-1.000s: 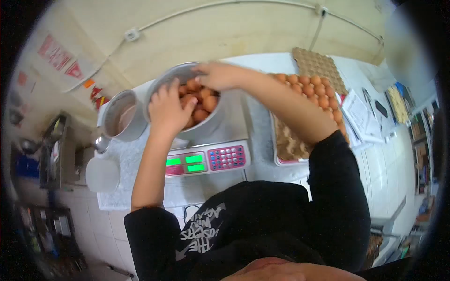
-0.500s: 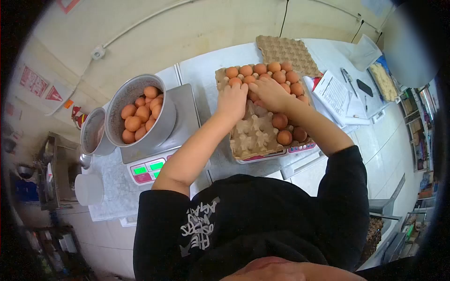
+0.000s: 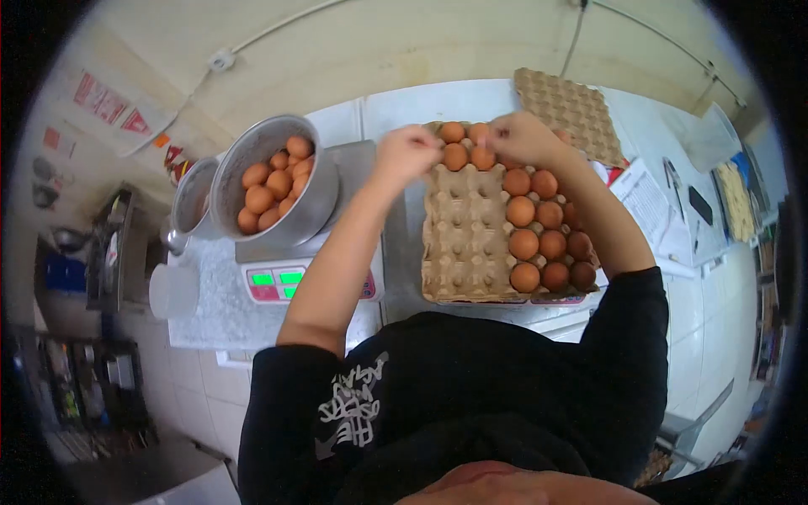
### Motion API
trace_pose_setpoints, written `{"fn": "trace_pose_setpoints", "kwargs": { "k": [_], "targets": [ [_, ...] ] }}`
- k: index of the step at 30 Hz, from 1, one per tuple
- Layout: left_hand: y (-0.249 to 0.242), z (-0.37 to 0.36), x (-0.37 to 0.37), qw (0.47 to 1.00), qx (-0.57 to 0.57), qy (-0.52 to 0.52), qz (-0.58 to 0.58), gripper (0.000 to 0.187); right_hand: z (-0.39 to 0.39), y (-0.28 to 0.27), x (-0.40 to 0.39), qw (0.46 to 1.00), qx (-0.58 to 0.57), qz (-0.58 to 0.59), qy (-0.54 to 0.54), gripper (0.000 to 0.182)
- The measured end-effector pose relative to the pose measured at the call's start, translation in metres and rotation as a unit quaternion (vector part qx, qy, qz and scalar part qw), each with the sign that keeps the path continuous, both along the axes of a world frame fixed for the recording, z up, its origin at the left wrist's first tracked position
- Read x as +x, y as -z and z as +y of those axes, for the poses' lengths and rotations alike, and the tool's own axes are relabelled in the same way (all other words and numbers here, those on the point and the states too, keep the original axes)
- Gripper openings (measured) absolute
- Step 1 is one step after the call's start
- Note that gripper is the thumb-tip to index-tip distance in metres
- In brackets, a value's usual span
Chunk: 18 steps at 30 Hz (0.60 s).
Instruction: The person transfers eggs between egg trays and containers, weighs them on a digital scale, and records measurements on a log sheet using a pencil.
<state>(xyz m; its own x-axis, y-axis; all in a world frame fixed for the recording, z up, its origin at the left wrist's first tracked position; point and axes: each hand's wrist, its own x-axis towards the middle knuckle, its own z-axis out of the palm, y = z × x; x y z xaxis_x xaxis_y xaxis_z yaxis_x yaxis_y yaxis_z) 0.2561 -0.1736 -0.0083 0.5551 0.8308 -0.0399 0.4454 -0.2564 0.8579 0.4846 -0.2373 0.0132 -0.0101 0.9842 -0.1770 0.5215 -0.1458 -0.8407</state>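
Note:
A brown cardboard egg tray (image 3: 465, 231) lies in front of me on a scale. Brown eggs (image 3: 523, 244) fill its right columns and its far rows, while the cups at the near left hold none. My left hand (image 3: 408, 153) hovers at the tray's far left corner, fingers curled together with no egg showing in them. Over the far rows is my right hand (image 3: 523, 139), its fingers bent and fingertips beside an egg (image 3: 478, 133); it hides some eggs behind it. Both hands are slightly blurred.
Left of the tray, a metal pot (image 3: 324, 198) of loose eggs stands on a digital scale (image 3: 273, 282). A smaller metal pot (image 3: 192, 206) and a white round container (image 3: 174, 292) are beyond it. Another egg tray (image 3: 572, 114), papers (image 3: 644, 198) and a phone (image 3: 700, 204) lie rightward.
My hands have moved apart from their close position over the tray's eggs, the left toward the corner, the right to the right. The camera view has shifted, and the bare near-left cups now show.

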Motion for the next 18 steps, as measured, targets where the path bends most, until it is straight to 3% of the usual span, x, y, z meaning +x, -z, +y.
{"fn": "trace_pose_setpoints", "kwargs": {
  "k": [1, 2, 4, 6, 7, 9, 12, 14, 16, 17, 18],
  "targets": [
    [0.004, -0.004, 0.012, 0.989, 0.123, 0.036, 0.069, 0.031, -0.005, 0.0, -0.012, 0.971, 0.083, -0.214, -0.064, 0.018],
    [0.009, -0.008, 0.023, 0.958, 0.24, 0.066, 0.144, 0.038, -0.005, 0.002, -0.027, 0.886, 0.173, -0.411, -0.127, 0.018],
    [0.018, -0.01, 0.038, 0.925, 0.248, 0.071, 0.279, 0.049, 0.003, 0.009, -0.045, 0.885, 0.111, -0.44, -0.104, 0.021],
    [0.033, -0.003, 0.052, 0.936, 0.278, -0.012, 0.214, 0.034, 0.008, 0.028, -0.048, 0.833, 0.157, -0.523, -0.091, 0.023],
    [0.026, -0.007, 0.054, 0.93, 0.279, -0.008, 0.239, 0.028, 0.01, 0.029, -0.048, 0.828, 0.164, -0.526, -0.101, 0.023],
    [0.022, -0.008, 0.051, 0.932, 0.278, -0.008, 0.231, 0.03, 0.017, 0.023, -0.047, 0.875, 0.058, -0.476, -0.069, 0.028],
    [0.015, -0.002, 0.031, 0.939, 0.299, 0.002, 0.17, 0.025, 0.005, -0.01, -0.046, 0.89, 0.085, -0.434, -0.112, 0.03],
    [-0.002, -0.001, 0.017, 0.983, 0.114, 0.002, 0.143, 0.035, 0.012, -0.007, -0.023, 0.874, 0.127, -0.461, -0.085, 0.031],
    [0.005, 0.02, 0.005, 0.994, 0.06, 0.022, 0.092, 0.045, 0.014, -0.025, -0.017, 0.975, 0.012, -0.219, 0.026, 0.03],
    [0.003, 0.024, -0.006, 0.999, -0.022, 0.025, -0.038, 0.049, 0.031, -0.004, 0.014, 0.998, 0.023, 0.02, -0.052, 0.033],
    [0.002, 0.027, -0.019, 0.98, -0.106, 0.03, -0.166, 0.053, 0.031, -0.015, 0.002, 0.998, 0.025, 0.018, -0.05, 0.033]
  ]
}}
